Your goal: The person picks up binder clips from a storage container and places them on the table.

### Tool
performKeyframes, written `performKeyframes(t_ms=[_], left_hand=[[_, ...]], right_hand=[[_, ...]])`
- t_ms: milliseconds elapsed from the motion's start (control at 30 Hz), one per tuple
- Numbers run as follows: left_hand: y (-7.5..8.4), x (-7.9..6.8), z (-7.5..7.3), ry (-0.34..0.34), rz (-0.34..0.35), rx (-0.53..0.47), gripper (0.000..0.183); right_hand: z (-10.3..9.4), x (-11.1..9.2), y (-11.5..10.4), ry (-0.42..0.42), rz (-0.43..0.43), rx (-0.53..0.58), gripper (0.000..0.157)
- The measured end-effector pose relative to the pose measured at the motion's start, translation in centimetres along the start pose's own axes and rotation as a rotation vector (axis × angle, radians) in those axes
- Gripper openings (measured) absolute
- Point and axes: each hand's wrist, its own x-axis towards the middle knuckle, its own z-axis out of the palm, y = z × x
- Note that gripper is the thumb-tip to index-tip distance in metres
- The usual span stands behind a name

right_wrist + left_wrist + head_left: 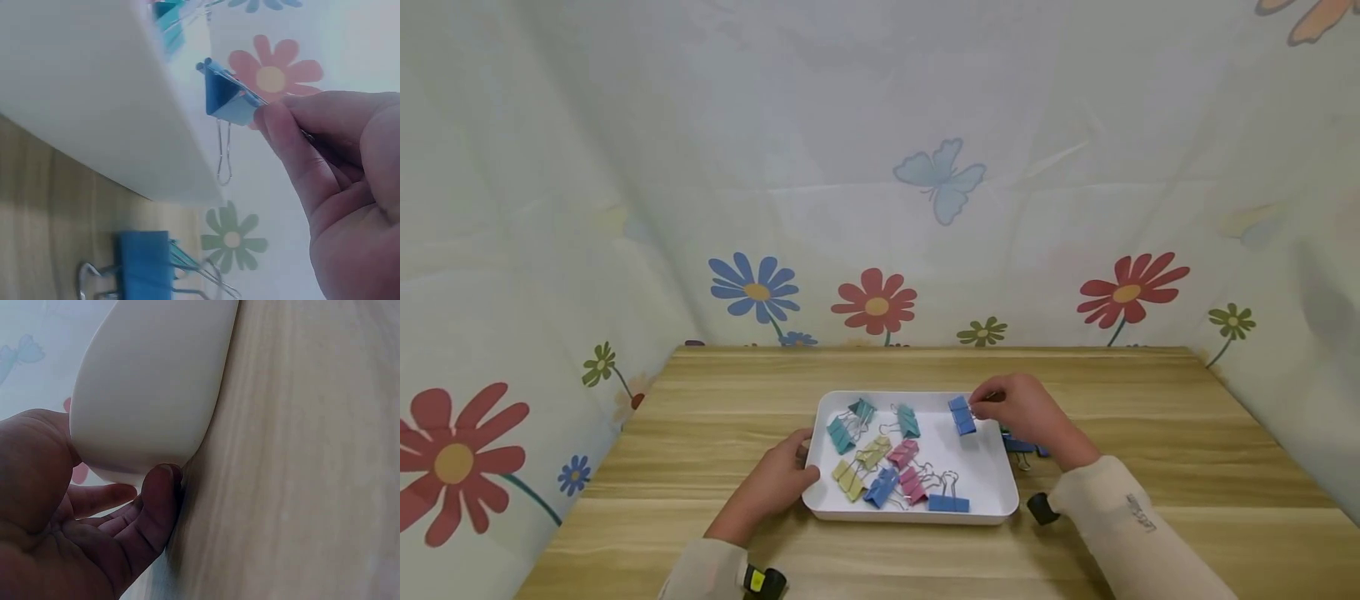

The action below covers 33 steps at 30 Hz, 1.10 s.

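Farthest back, a pale cloth (805,108) printed with flowers (875,302) and a light-blue butterfly (942,181) rises behind our wood-grain table (737,392). On the table we have a white tray (985,471), its long side toward us. Our two arms reach in from below, in light sleeves (1138,533), one to each end of the tray. Our left hand (772,475) grips the tray's left end, the thumb over the rim and, as the left wrist view shows, the other fingers bent in toward its lower edge. Our right hand (1022,410) pinches one blue clip (962,415) by a wire handle between thumb and forefinger, holding it over the right end of the tray, near the far corner; its other wire loop (223,153) hangs free. Inside the tray we count three teal clips (907,421) toward the far left, two yellow clips (848,481) nearer us, two pink clips (913,483) around the middle and two more blue clips (949,502) along the near side, several of them touching or overlapping. Just outside the tray's right end, a few loose clips (1019,447) lie on the table beneath our right hand, blue foremost with some green or teal; they are partly hidden, so we cannot tell how many.
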Motion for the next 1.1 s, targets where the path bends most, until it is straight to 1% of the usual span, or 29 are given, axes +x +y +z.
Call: performKeyframes(t_ms=[200,367,500,600,833,933,1033,1100], left_hand=[[-0.2,0.0,0.0,0.002,0.005,-0.001,0.062],[-0.2,0.0,0.1,0.004,0.011,-0.003,0.062],[-0.1,0.0,0.0,0.001,0.004,-0.007,0.062],[0.0,-0.1,0.0,0.000,0.002,-0.006,0.062],[-0.2,0.0,0.0,0.002,-0.001,0.001,0.062],[-0.3,0.0,0.0,0.002,0.001,0.003,0.062],[-0.3,0.0,0.1,0.002,0.001,0.001,0.062],[-0.3,0.0,0.1,0.002,0.003,-0.001,0.062]], right_hand=[[-1.8,-0.7,0.6,0.063,0.032,0.086,0.018],[-3.4,-1.2,1.5,0.092,0.062,0.159,0.030],[-4.7,-1.5,2.3,0.117,0.059,0.193,0.037],[-5.5,-1.7,3.0,0.127,0.067,0.206,0.039],[-6.9,-1.7,4.9,0.123,0.123,0.222,0.050],[-7.4,-1.7,5.9,0.126,0.130,0.222,0.051],[-7.6,-1.8,6.9,0.139,0.122,0.222,0.049],[-7.7,-1.8,7.5,0.146,0.131,0.218,0.047]])
